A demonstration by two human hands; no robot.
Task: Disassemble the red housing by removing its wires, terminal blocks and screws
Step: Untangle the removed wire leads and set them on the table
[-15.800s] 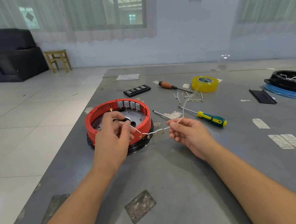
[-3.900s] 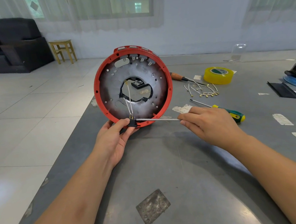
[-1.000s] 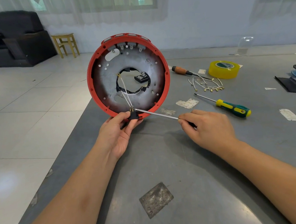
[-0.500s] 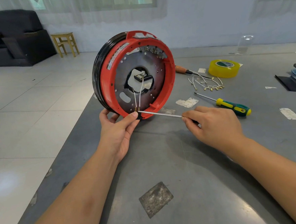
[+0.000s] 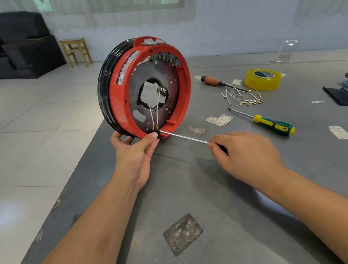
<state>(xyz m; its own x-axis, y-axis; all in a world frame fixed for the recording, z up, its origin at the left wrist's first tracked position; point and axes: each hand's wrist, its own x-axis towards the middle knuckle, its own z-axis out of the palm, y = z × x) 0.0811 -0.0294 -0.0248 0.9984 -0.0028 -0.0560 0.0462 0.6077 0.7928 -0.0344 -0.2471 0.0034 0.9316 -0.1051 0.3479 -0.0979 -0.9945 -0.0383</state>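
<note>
The round red housing [image 5: 123, 98] with its black rear ring stands on edge on the grey table [image 5: 225, 200], open face turned right. My left hand [image 5: 134, 155] grips its bottom rim, the thumb pressing a small black terminal block [image 5: 158, 134]. Two white wires [image 5: 154, 114] run from that block up into the centre hole. My right hand [image 5: 247, 155] grips a screwdriver whose steel shaft [image 5: 184, 138] points left, tip at the black block. More terminals [image 5: 164, 59] line the inside top of the housing.
Loose white wires with brass ends [image 5: 243, 98] lie on the table behind. Near them are a green-yellow screwdriver [image 5: 271, 124], a wooden-handled screwdriver [image 5: 212, 81] and a yellow tape roll [image 5: 263, 78]. Black parts [image 5: 341, 97] sit at the right edge. The table's left edge drops to tiled floor.
Earlier my hands pulled a wire from the flat-lying housing; it now stands on edge. In the last second it has turned so its open face points right. The screwdriver tip stays at the block.
</note>
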